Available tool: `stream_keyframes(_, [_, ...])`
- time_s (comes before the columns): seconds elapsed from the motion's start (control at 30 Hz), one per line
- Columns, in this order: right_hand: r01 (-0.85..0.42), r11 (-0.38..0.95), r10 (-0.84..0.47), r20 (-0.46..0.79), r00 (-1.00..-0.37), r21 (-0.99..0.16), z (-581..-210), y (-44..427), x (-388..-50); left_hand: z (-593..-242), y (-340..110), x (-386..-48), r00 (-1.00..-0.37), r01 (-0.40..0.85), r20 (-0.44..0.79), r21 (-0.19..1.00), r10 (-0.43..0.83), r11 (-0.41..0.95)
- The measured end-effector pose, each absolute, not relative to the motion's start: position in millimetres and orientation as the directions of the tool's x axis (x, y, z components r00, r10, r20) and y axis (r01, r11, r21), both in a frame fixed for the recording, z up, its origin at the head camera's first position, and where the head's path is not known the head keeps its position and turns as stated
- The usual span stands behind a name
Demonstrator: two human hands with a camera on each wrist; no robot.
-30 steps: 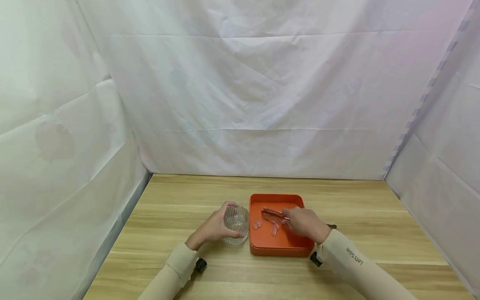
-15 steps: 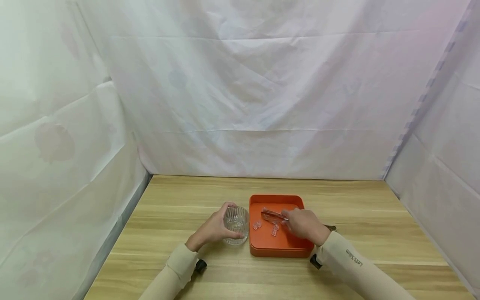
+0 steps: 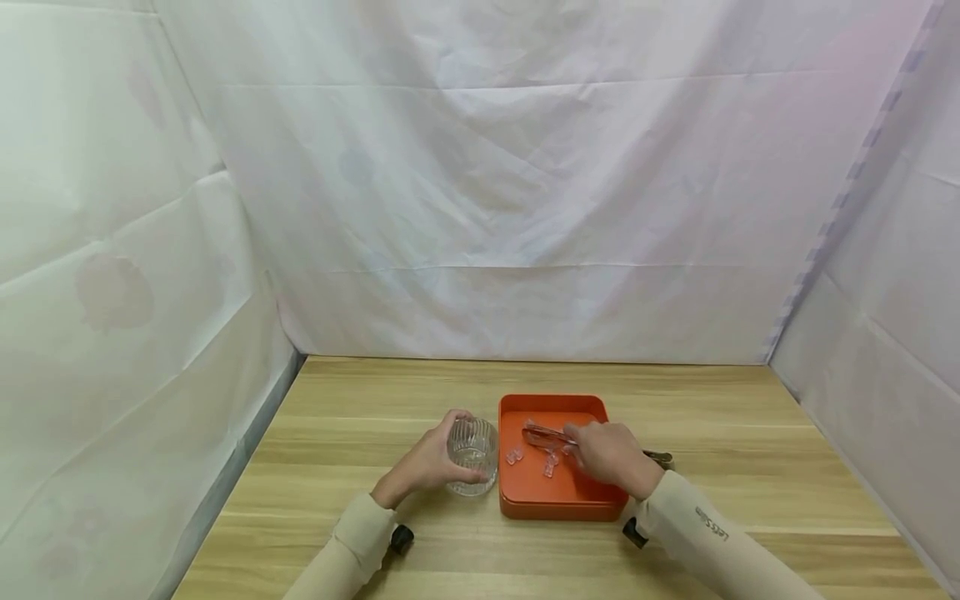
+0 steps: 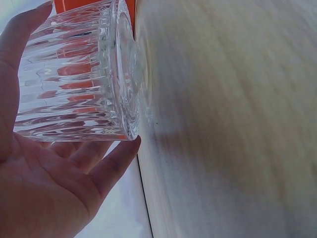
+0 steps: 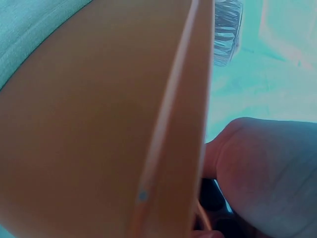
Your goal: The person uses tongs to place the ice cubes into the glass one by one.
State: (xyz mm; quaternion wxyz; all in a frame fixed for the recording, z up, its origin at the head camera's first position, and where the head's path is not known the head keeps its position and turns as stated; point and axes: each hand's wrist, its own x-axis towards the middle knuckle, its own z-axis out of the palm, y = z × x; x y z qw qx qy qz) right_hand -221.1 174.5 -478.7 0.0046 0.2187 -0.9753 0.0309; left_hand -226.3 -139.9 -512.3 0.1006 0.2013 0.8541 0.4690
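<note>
In the head view my left hand holds a ribbed clear glass upright on the table, fingers behind it and thumb in front. The left wrist view shows the glass close up. My right hand grips metal tongs over an orange-red tray, beside the glass. Several small clear pieces lie in the tray, one clear piece at the left and another clear piece near the middle. Whether the tongs' tips pinch a piece is too small to tell. The tray wall hides much in the right wrist view.
The wood-grain table carries the tray and the glass. White cloth walls stand at the back and both sides. Dark devices sit under both wrists, the left wrist device close above the tabletop.
The head view has tilted slightly, so everything sits a little lower in it. Both hands stay nearly in place, and the tongs' rear end shows a bit more beyond the right wrist.
</note>
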Motion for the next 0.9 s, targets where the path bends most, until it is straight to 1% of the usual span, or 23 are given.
stream_keyframes(0.43, [-0.442,0.894,-0.437,0.079,-0.896,-0.073,-465.3,182.2,-216.7,-514.3,-140.4,-228.7,-0.895,0.256,0.027,0.850,0.446,0.461])
stream_keyframes(0.67, [-0.464,0.880,-0.456,0.092,-0.885,-0.103,-459.2,185.6,-214.2,-514.8,-140.1,-226.7,-0.894,0.256,0.026,0.848,0.446,0.464])
stream_keyframes(0.9, [-0.510,0.857,-0.492,0.178,-0.852,-0.075,-450.1,189.6,-215.0,-512.6,-139.7,-227.9,-0.892,0.266,0.029,0.841,0.452,0.471])
